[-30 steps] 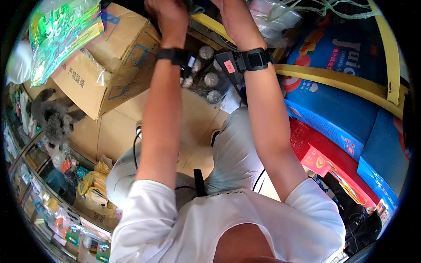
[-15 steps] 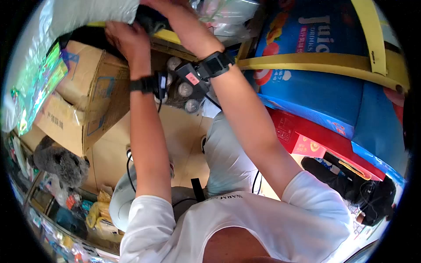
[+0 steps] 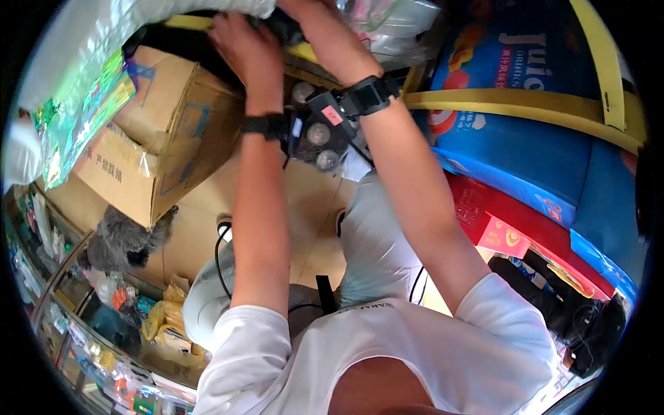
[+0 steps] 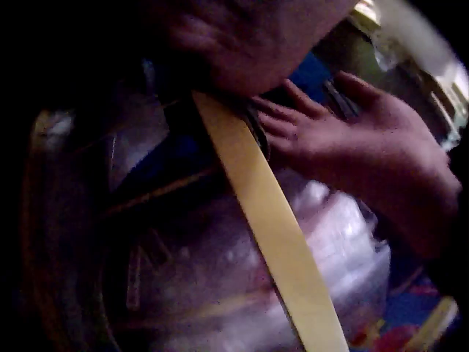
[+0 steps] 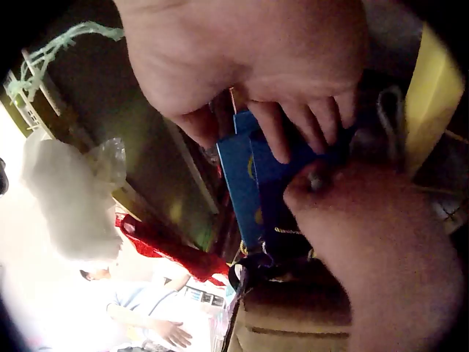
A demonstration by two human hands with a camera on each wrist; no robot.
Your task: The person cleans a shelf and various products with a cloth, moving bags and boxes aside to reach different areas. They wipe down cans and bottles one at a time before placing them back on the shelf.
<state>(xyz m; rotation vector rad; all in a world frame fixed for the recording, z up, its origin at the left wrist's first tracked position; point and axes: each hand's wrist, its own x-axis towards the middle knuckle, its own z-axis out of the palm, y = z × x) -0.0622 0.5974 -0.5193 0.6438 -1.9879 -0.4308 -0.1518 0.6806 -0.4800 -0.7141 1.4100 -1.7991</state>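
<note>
At the top of the head view my two hands work close together over a dark item whose shape is mostly hidden. My left hand [image 3: 245, 52] is bent there beside the yellow rail [image 3: 189, 22]; its fingertips are out of sight, so I cannot tell what it grips. In the right wrist view my right hand [image 5: 249, 51] reaches down with fairly straight fingers over a blue box-like item [image 5: 240, 187], its thumb held apart. My left hand [image 5: 381, 235] comes in just below, with the thumb tip near those fingers. A dark cord loop [image 5: 392, 121] shows beside them.
A cardboard box [image 3: 138, 169] stands at the left, a grey furry dog [image 3: 131, 235] beside it. Cans [image 3: 318, 133] in plastic wrap stand under my wrists. Blue juice cartons [image 3: 512, 159] and a yellow frame bar [image 3: 526, 104] fill the right. White plastic [image 3: 90, 76] hangs upper left.
My left hand has shifted left and come lower in view. White plastic has entered at the upper left. The dog has moved closer to the cardboard box's near corner.
</note>
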